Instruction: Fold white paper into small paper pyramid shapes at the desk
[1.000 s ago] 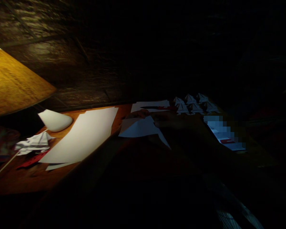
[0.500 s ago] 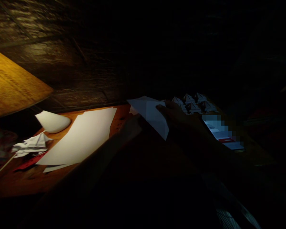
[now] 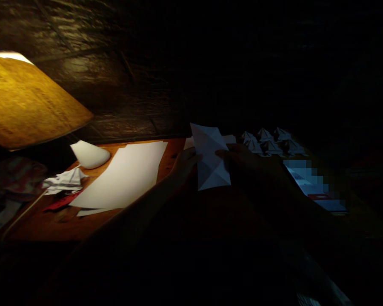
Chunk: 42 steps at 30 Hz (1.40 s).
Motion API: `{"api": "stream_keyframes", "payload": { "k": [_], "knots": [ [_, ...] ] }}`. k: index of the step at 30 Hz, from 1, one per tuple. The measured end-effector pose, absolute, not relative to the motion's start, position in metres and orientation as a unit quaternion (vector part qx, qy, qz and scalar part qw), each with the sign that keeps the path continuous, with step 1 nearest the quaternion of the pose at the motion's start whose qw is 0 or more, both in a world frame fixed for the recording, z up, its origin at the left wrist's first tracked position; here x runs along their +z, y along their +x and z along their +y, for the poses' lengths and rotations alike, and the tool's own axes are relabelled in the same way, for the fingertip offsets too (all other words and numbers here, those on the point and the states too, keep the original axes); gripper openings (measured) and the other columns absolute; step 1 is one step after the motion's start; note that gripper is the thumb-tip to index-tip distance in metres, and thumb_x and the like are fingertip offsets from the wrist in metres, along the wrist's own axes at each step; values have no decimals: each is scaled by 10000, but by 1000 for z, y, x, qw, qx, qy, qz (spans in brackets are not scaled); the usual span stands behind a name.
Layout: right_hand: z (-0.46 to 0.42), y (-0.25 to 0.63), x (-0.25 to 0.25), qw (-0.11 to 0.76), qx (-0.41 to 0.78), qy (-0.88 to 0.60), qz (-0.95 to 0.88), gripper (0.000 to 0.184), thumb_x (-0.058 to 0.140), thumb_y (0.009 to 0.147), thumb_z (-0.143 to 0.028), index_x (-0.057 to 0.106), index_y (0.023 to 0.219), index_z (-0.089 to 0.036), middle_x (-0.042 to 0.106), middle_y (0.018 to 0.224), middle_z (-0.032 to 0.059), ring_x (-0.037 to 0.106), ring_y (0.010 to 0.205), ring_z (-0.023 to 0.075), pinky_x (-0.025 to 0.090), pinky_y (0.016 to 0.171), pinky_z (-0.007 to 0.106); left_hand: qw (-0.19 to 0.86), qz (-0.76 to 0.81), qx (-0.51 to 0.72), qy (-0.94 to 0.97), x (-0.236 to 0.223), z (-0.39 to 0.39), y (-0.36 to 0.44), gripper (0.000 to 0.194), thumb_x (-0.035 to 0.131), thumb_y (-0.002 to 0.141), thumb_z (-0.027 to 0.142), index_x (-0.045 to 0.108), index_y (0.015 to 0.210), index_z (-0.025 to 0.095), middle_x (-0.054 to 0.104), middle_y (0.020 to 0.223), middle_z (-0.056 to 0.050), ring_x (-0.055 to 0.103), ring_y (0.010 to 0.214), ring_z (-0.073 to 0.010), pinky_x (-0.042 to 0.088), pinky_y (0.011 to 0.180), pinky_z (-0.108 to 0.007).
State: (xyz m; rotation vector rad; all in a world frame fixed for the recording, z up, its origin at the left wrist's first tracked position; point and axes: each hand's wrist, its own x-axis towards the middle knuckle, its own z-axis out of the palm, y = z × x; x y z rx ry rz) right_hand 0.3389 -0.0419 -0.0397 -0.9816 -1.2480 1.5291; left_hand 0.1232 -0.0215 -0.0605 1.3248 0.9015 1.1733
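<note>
A creased sheet of paper [image 3: 210,163] is held up over the table, with fold lines crossing it. My left hand [image 3: 185,163] grips its left edge, thumb on the near face. On the opposite edge my right hand [image 3: 238,156] pinches it, thumb on the front and the other fingers mostly lost in shadow. Another pale sheet [image 3: 231,139] lies partly hidden behind it. Just beyond my right hand stand several folded paper shapes [image 3: 271,147] with pointed tops, in two rows.
Large white sheets [image 3: 124,178] lie on the wooden table [image 3: 51,225] at left. Near them are a lamp with a yellow shade [image 3: 35,102] and white base [image 3: 91,155], a crumpled folded paper [image 3: 67,180] and a red item [image 3: 62,201]. A lit screen [image 3: 306,182] lies at right.
The paper has been turned from a slanted position to nearly upright, showing its crossed creases. My left hand has come up onto its left edge. The whole view has shifted slightly.
</note>
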Motion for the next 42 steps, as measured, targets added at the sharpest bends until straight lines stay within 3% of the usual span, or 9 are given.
{"api": "stream_keyframes", "payload": {
  "k": [6, 13, 20, 24, 31, 37, 39, 42],
  "knots": [
    [-43, 339, -40, 461, 622, -408, -484, 332, 893, 687, -446, 775, 864, -191, 785, 850, 70, 695, 692, 191, 549, 637, 305, 540, 379, 493, 568, -61, -22, 123, 225, 767, 742, 323, 728, 883, 152, 775, 926, -75, 715, 893, -228, 552, 787, -324],
    [-44, 344, -36, 455, 586, -439, -507, 309, 925, 591, -422, 777, 752, -202, 779, 759, 39, 681, 628, 189, 536, 576, 295, 537, 370, 491, 577, -64, -22, 124, 221, 774, 739, 298, 720, 891, 147, 766, 900, -64, 706, 825, -196, 531, 774, -315],
    [-40, 344, -41, 468, 574, -424, -522, 326, 910, 617, -331, 800, 904, -222, 814, 901, 52, 736, 746, 220, 587, 688, 348, 567, 345, 506, 551, -61, -22, 124, 262, 815, 694, 244, 744, 927, 150, 786, 922, -76, 726, 815, -204, 553, 735, -307],
    [-37, 344, -44, 496, 589, -398, -499, 295, 884, 589, -223, 799, 871, -241, 808, 861, 23, 748, 779, 224, 589, 752, 358, 587, 353, 511, 520, -59, -21, 124, 228, 763, 676, 179, 747, 901, 143, 783, 889, -74, 723, 793, -202, 552, 704, -297],
    [-34, 344, -44, 503, 587, -380, -508, 204, 895, 580, -283, 780, 743, -239, 767, 733, 6, 705, 687, 191, 547, 668, 323, 597, 348, 528, 493, -55, -22, 125, 156, 724, 641, 142, 733, 796, 131, 754, 823, -75, 726, 777, -210, 550, 716, -310],
    [-35, 352, -45, 482, 618, -350, -512, 158, 807, 652, -237, 802, 809, -240, 747, 709, -3, 651, 613, 159, 526, 643, 303, 564, 328, 541, 531, -53, -24, 121, 152, 703, 622, 164, 744, 768, 180, 772, 881, -71, 730, 875, -255, 554, 691, -315],
    [-29, 356, -46, 467, 612, -344, -537, 146, 770, 653, -248, 804, 793, -226, 763, 748, 20, 683, 677, 189, 545, 705, 329, 539, 328, 523, 573, -51, -25, 119, 128, 721, 637, 184, 749, 760, 203, 780, 954, -66, 721, 947, -256, 566, 761, -322],
    [-18, 356, -49, 478, 553, -327, -598, 104, 746, 676, -318, 772, 691, -218, 796, 876, 63, 723, 1002, 283, 520, 967, 402, 530, 347, 508, 583, -47, -26, 118, 65, 704, 684, 247, 736, 682, 190, 774, 943, -85, 716, 953, -254, 564, 811, -337]
  ]
}}
